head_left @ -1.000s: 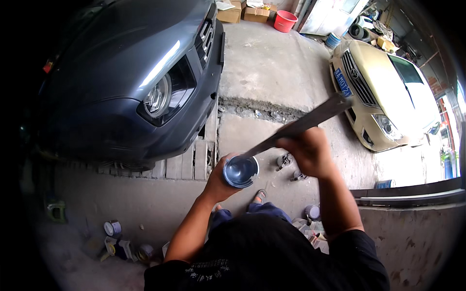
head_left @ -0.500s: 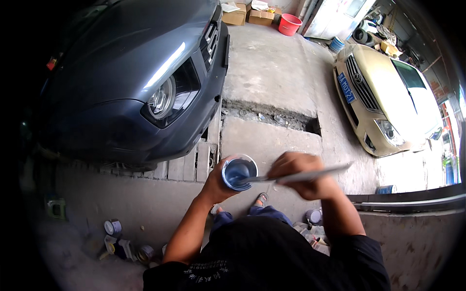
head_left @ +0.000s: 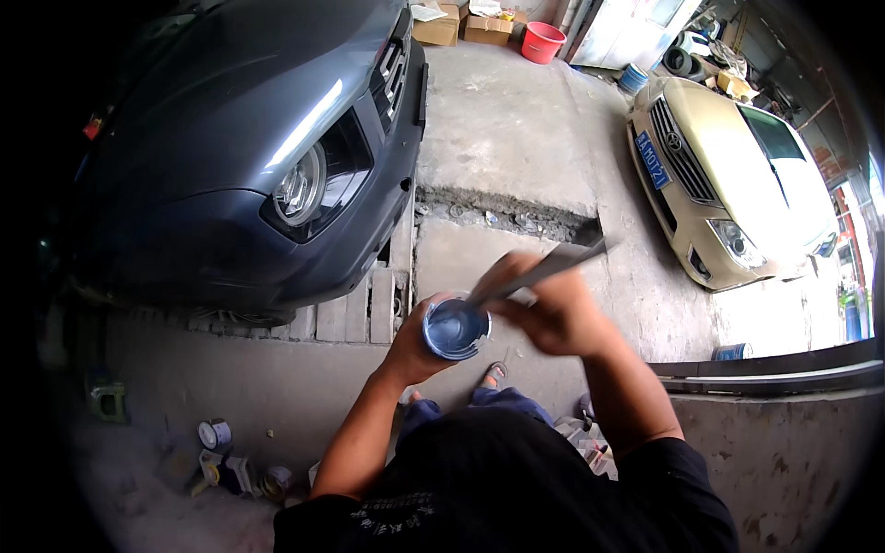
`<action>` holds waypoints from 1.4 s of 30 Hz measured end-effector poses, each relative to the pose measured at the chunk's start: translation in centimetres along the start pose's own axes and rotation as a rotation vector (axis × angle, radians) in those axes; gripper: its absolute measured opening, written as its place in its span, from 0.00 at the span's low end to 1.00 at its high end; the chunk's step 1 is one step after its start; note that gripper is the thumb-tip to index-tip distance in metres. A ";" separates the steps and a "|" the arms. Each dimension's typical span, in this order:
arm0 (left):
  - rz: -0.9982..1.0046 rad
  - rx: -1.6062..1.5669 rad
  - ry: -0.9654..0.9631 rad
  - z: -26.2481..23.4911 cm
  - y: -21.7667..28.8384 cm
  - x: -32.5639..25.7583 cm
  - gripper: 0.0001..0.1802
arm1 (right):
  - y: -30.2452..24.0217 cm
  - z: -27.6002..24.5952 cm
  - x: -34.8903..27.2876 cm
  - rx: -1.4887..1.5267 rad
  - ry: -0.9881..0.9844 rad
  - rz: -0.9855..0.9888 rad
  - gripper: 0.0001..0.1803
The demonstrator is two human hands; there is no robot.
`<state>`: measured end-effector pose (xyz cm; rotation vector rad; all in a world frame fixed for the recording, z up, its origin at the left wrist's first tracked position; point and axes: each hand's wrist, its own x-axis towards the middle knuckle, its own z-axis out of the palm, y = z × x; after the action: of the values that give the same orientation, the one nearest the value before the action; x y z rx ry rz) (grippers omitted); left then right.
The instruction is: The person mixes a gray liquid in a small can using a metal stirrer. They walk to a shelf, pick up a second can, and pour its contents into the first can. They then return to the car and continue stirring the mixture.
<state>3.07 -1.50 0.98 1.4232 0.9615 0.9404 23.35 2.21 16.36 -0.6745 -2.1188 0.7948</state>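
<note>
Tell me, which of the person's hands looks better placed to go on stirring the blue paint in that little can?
Right, probably. The right hand already has a grip on the flat metal stirring stick, whose tip reaches into the paint can. The left hand is wrapped around the can, steadying it.

A small can (head_left: 456, 329) of pale blue-grey paint, stirred with a flat grey metal stick (head_left: 544, 268). Behind it, a dark slate-grey car (head_left: 249, 138) and a cream-yellow car (head_left: 737, 166) with a blue plate (head_left: 654, 159), both on grey concrete floor (head_left: 516, 120). A red bucket (head_left: 542, 41) and brown cardboard boxes (head_left: 461, 23) sit at the far end; the sleeves (head_left: 664, 479) are black.
</note>
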 end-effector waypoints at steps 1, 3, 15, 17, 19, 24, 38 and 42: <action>0.059 0.038 0.007 -0.2 -0.2 0.0 0.44 | -0.6 0.9 0.3 0.009 -0.135 -0.084 0.10; 0.174 0.116 0.028 -0.7 0.0 -0.1 0.44 | -1.6 -0.3 -0.3 0.086 -0.197 -0.107 0.09; 0.176 0.285 0.133 -1.9 0.1 -1.2 0.45 | 1.6 -1.5 -5.6 0.200 0.270 0.171 0.06; 0.183 0.228 0.138 -1.6 -0.5 -1.2 0.46 | 0.6 0.0 -5.4 0.155 0.165 0.000 0.05; 0.212 0.184 0.126 -1.3 -1.2 -1.3 0.46 | -0.4 0.8 -3.5 0.114 0.164 -0.050 0.05; 0.109 -0.033 0.082 -0.4 -1.3 -0.9 0.44 | -1.0 1.9 -0.8 -0.006 -0.006 -0.069 0.05; 0.158 0.038 0.138 0.2 -2.0 -1.2 0.47 | -0.3 -1.5 -1.4 -0.020 -0.020 0.001 0.08; 0.067 0.063 0.101 1.1 -2.9 -0.8 0.48 | -1.9 0.8 1.6 -0.149 0.056 0.080 0.08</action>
<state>3.72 -2.53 -1.97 1.4802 1.0316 1.0474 21.43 1.76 18.00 -0.8553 -2.1254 0.6569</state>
